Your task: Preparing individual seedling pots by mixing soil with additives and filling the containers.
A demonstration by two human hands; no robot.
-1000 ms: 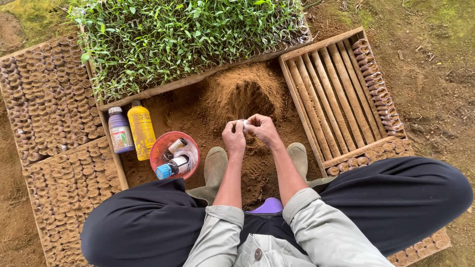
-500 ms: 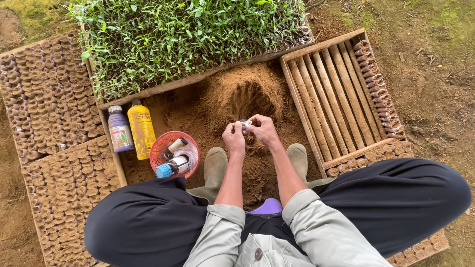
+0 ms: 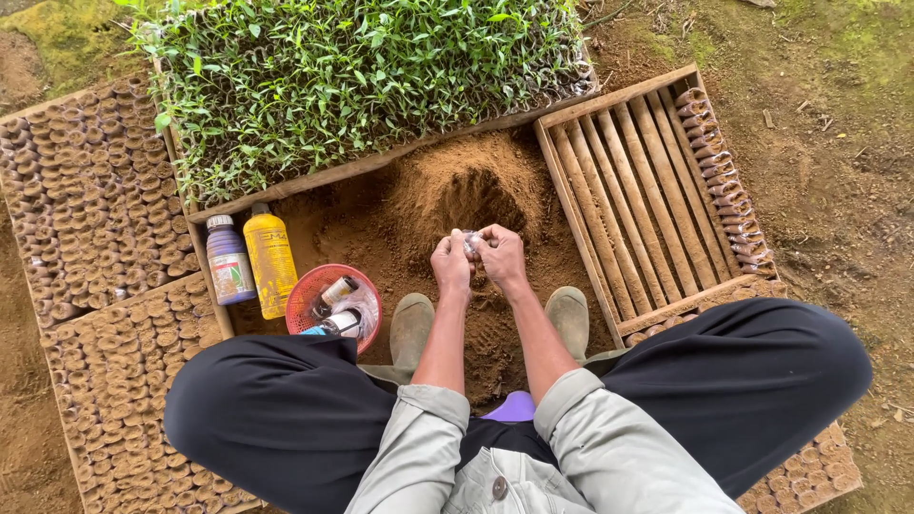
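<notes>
Both hands, left hand & right hand, pinch a small clear plastic sleeve above the soil mound, fingers closed on it. Sleeve looks unfilled. Slatted wooden tray holds approx. one row of filled sleeves; rest of the slots bare.

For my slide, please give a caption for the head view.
Both hands, left hand and right hand, pinch a small clear pot above the soil heap.

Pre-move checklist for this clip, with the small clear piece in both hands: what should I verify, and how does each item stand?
1. Left hand pinches the small clear piece: ok.
2. Right hand also on it: ok.
3. Piece open or filled: cannot tell, too small.
4. Soil heap lies just beyond the hands, unobstructed: ok.
5. Slatted wooden tray has bare rows: ok.
6. Bottles upright beside the red basket: ok.
</notes>
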